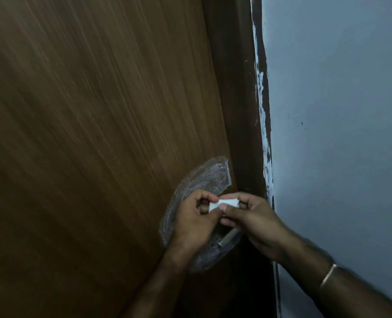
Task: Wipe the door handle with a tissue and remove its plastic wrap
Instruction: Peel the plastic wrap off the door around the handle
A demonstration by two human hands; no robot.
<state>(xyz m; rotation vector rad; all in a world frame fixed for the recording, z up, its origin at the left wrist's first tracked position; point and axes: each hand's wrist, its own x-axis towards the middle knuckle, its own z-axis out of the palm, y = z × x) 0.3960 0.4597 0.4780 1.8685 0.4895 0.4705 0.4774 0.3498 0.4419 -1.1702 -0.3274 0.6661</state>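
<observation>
In front of door handle (pixel 228 237): left hand (pixel 195 216) and right hand (pixel 254 220) both pinch small folded tissue (pixel 222 203). Tissue sits just above handle's exposed metal end. Handle long axis slants lower-left to upper-right, mostly hidden behind hands. Plastic wrap (pixel 204 177) remains on, surrounding handle against door (pixel 87 134). Right hand appears nearer handle's metal end. Judgement: wiping not yet begun.

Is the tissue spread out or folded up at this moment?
Folded up. The tissue is a small white wad pinched between the left hand and right hand, in front of the plastic wrap on the door.
</observation>
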